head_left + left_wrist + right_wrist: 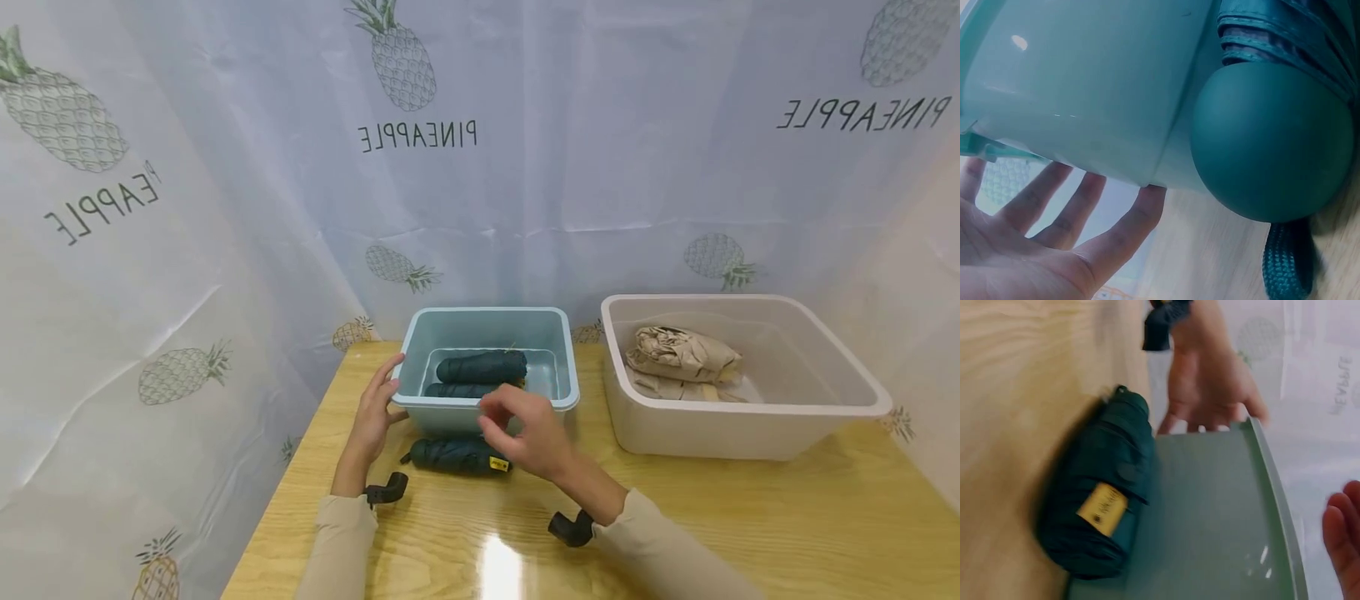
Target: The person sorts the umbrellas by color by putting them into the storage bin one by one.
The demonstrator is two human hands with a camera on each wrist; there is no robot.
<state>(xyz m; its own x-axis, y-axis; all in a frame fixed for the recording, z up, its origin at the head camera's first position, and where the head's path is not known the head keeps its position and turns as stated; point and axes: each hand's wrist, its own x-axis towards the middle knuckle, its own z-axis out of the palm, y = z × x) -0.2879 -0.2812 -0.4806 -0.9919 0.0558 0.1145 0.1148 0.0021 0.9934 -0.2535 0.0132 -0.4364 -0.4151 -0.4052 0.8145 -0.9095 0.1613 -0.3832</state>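
Note:
A light blue-green bin (442, 419) stands on the table with two folded dark green umbrellas inside, one umbrella (480, 367) behind the other (456, 390). My left hand (369, 421) rests against the bin's left end; in the left wrist view its spread fingers (1124, 234) touch the wall. A third folded umbrella (453, 457) lies on the table along the bin's front, its yellow tag (1104, 509) towards the right. Its rounded handle (1272, 144) and strap are at the left end. Over the bin's front rim my right hand (536, 435) hovers, fingers loosely bent, with nothing visible in it.
To the right stands a larger whitish bin (705, 433) holding crumpled brown paper-like bundles (682, 354). Both bins sit on a wooden table (675, 508). A curtain (540, 183) printed with pineapples hangs close behind them and at the left.

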